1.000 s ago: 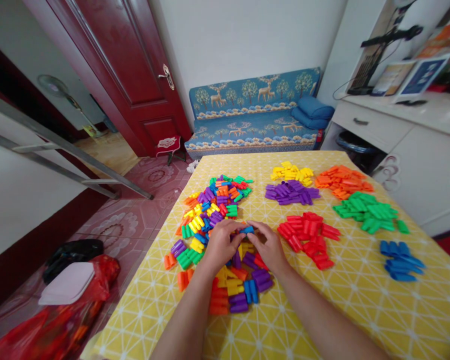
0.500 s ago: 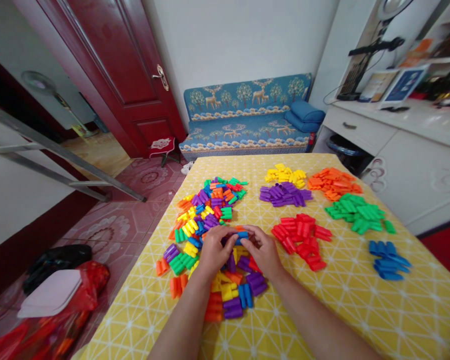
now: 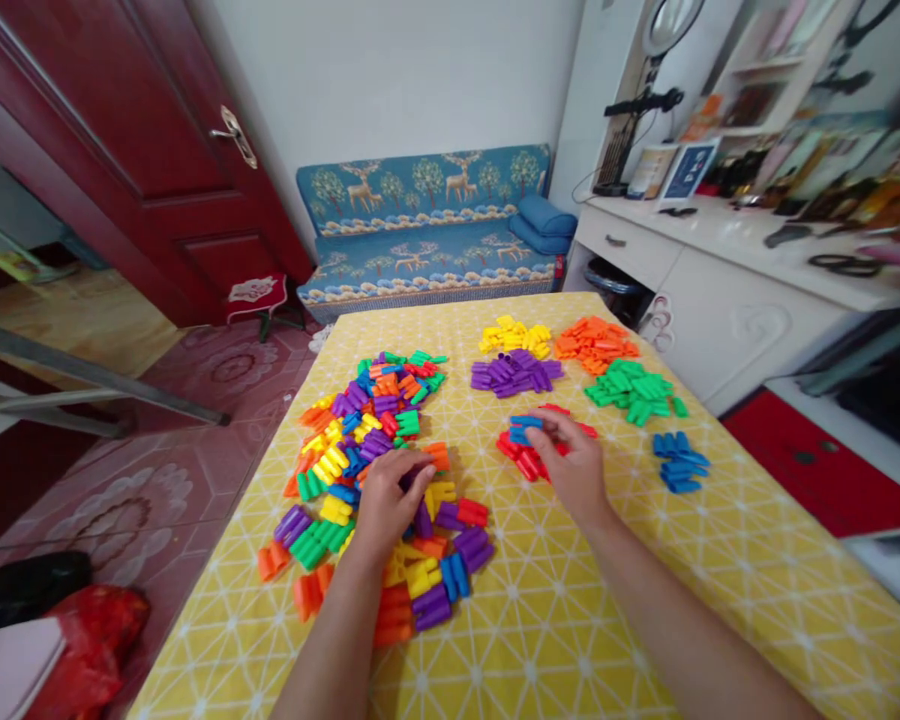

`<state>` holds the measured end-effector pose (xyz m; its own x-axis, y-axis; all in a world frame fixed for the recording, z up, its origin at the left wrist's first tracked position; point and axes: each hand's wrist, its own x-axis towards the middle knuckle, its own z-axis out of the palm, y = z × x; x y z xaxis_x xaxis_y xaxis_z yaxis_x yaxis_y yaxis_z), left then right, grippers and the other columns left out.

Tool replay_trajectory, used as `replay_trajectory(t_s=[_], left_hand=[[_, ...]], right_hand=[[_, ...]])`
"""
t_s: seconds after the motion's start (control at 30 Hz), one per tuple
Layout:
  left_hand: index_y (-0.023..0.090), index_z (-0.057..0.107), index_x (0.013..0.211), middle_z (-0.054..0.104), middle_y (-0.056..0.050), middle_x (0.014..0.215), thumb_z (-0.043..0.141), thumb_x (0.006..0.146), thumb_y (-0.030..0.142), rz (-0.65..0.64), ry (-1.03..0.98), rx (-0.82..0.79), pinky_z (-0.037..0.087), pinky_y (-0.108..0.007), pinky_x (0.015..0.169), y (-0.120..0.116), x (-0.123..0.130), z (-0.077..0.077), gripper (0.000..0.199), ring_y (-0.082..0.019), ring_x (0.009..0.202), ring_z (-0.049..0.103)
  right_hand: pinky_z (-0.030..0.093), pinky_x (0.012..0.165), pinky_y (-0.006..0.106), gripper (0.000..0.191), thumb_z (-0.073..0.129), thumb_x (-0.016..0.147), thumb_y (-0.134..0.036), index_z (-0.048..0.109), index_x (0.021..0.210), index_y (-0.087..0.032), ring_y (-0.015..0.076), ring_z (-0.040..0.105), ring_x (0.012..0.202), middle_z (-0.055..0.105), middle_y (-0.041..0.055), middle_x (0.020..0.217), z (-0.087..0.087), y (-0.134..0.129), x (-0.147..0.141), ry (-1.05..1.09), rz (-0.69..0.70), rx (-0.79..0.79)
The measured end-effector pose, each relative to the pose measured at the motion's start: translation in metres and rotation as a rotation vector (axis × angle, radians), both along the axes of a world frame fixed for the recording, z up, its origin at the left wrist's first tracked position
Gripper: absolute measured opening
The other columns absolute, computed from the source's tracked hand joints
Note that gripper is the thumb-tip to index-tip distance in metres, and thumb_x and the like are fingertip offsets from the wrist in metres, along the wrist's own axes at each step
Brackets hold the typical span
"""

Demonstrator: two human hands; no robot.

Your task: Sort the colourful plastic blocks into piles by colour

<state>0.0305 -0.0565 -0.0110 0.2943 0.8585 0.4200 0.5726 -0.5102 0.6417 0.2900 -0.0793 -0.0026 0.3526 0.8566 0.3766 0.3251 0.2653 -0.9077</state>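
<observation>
My right hand (image 3: 576,465) pinches a blue plastic building piece (image 3: 523,429), made of joined tubes, above the red pile (image 3: 529,462). This hand partly covers the red pieces. My left hand (image 3: 388,503) is over the mixed pile (image 3: 375,445) of coloured tube pieces, fingers curled with the thumb near them. What lies under those fingers is hidden; purple shows beside the thumb. An orange piece (image 3: 436,456) lies just past the left fingertips. Close by are yellow pieces (image 3: 423,577), purple pieces (image 3: 431,606) and a blue piece (image 3: 454,577).
Single-colour piles lie on the yellow tablecloth (image 3: 540,640): purple (image 3: 516,373), yellow (image 3: 515,337), orange (image 3: 595,343), green (image 3: 636,390) and blue (image 3: 679,463). Beyond the table stands a blue sofa (image 3: 427,260). A white cabinet (image 3: 735,290) is on the right.
My hands have separated. The right hand has carried the blue piece right, over the red pile, while the left stays over the mixed pile. The view has turned right.
</observation>
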Motion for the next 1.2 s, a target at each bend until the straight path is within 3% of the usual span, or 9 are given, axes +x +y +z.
replay_trajectory(t_s=[0.1, 0.23, 0.33, 0.47, 0.57, 0.63, 0.83, 1.03, 1.2], left_hand=[[0.021, 0.071, 0.092, 0.072, -0.006, 0.090, 0.057, 0.088, 0.033, 0.000, 0.018, 0.011, 0.050, -0.035, 0.081, 0.000, 0.000, 0.000, 0.020, -0.021, 0.086, 0.066], [0.021, 0.071, 0.092, 0.072, -0.006, 0.089, 0.056, 0.089, 0.032, 0.001, 0.028, 0.019, 0.049, -0.033, 0.080, -0.001, 0.001, 0.003, 0.019, -0.020, 0.085, 0.066], [0.020, 0.071, 0.092, 0.071, -0.006, 0.089, 0.057, 0.088, 0.030, 0.003, 0.043, 0.015, 0.049, -0.033, 0.080, -0.001, 0.001, 0.004, 0.017, -0.020, 0.084, 0.065], [0.021, 0.071, 0.091, 0.071, -0.005, 0.088, 0.058, 0.088, 0.028, 0.008, 0.045, 0.016, 0.049, -0.033, 0.079, 0.000, 0.001, 0.004, 0.015, -0.019, 0.083, 0.065], [0.021, 0.071, 0.093, 0.071, -0.006, 0.089, 0.057, 0.088, 0.026, -0.002, 0.036, 0.009, 0.049, -0.033, 0.080, 0.000, 0.001, 0.003, 0.015, -0.019, 0.084, 0.065], [0.021, 0.071, 0.094, 0.071, -0.006, 0.090, 0.056, 0.088, 0.024, 0.000, 0.029, 0.004, 0.049, -0.033, 0.081, 0.000, 0.001, 0.001, 0.015, -0.019, 0.085, 0.065], [0.019, 0.070, 0.095, 0.071, -0.005, 0.092, 0.055, 0.089, 0.020, 0.093, -0.120, 0.034, 0.050, -0.030, 0.081, -0.002, 0.000, -0.002, 0.016, -0.017, 0.087, 0.066], [0.019, 0.071, 0.094, 0.072, -0.005, 0.091, 0.055, 0.088, 0.017, 0.210, -0.184, 0.095, 0.051, -0.031, 0.082, -0.003, 0.000, 0.000, 0.017, -0.018, 0.087, 0.066], [0.020, 0.070, 0.096, 0.071, -0.005, 0.091, 0.055, 0.087, 0.016, 0.186, -0.178, 0.095, 0.051, -0.030, 0.080, -0.002, -0.002, -0.002, 0.018, -0.018, 0.086, 0.066]], right_hand=[[0.049, 0.074, 0.035, 0.036, 0.059, 0.083, -0.046, 0.068, 0.104, -0.019, 0.0191, 0.062, 0.076, 0.070, 0.0068, 0.090, 0.003, -0.007, 0.069, -0.401, -0.328, 0.035], [0.041, 0.069, 0.034, 0.039, 0.054, 0.084, -0.053, 0.072, 0.094, -0.019, 0.0209, 0.058, 0.073, 0.068, 0.0063, 0.077, -0.011, -0.018, 0.142, -0.853, -0.432, -0.104], [0.037, 0.069, 0.034, 0.040, 0.047, 0.088, -0.052, 0.073, 0.095, -0.022, 0.0222, 0.056, 0.077, 0.069, 0.0070, 0.082, -0.024, -0.025, 0.165, -1.011, -0.411, -0.153], [0.034, 0.069, 0.036, 0.036, 0.049, 0.087, -0.049, 0.075, 0.090, -0.024, 0.0238, 0.051, 0.078, 0.067, 0.0083, 0.085, -0.027, -0.026, 0.167, -1.090, -0.455, -0.133], [0.037, 0.074, 0.039, 0.030, 0.053, 0.085, -0.043, 0.075, 0.090, -0.023, 0.0256, 0.051, 0.085, 0.065, 0.0097, 0.093, -0.019, -0.020, 0.148, -1.031, -0.506, -0.044], [0.040, 0.079, 0.041, 0.027, 0.054, 0.085, -0.038, 0.074, 0.093, -0.022, 0.0251, 0.053, 0.088, 0.064, 0.0091, 0.095, -0.011, -0.016, 0.121, -0.939, -0.425, 0.021], [0.050, 0.086, 0.035, 0.024, 0.051, 0.086, -0.023, 0.069, 0.102, -0.023, 0.0193, 0.060, 0.097, 0.063, 0.0061, 0.103, 0.001, -0.006, -0.001, -0.552, 0.274, 0.033], [0.037, 0.107, 0.042, 0.062, 0.051, 0.070, -0.001, 0.058, 0.127, -0.024, 0.0222, 0.046, 0.125, 0.053, 0.0070, 0.134, -0.019, 0.026, -0.077, -0.534, 0.556, -0.017], [0.042, 0.102, 0.040, 0.046, 0.053, 0.074, -0.005, 0.066, 0.114, -0.024, 0.0197, 0.056, 0.112, 0.065, 0.0052, 0.116, -0.040, 0.042, -0.090, -0.344, 0.572, -0.007]])
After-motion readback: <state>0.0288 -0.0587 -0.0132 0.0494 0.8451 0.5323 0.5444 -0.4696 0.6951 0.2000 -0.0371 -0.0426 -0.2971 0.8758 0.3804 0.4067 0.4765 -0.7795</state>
